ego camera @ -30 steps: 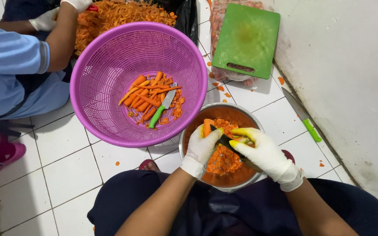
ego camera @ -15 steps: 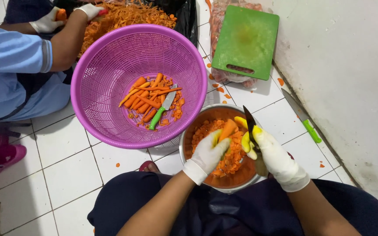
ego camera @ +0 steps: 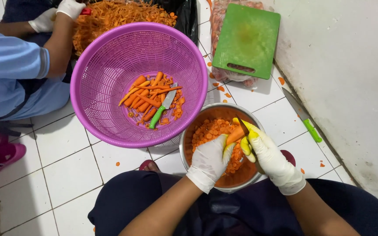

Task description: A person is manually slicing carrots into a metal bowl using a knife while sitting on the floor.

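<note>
Knife (ego camera: 243, 126) lowered onto carrot (ego camera: 234, 135); white-tiled floor (ego camera: 66, 170)

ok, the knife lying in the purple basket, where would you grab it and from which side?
Take the knife by its green handle, coming straight down from above. The purple basket has tall walls, so a side approach looks blocked. The handle is the end nearer the person; the blade points away and rests among carrot sticks, so fingers stay off the edge.

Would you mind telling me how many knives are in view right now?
3: one in the right hand over the metal bowl, a green-handled knife in the purple basket, another by the wall. Others may be hidden.
</note>
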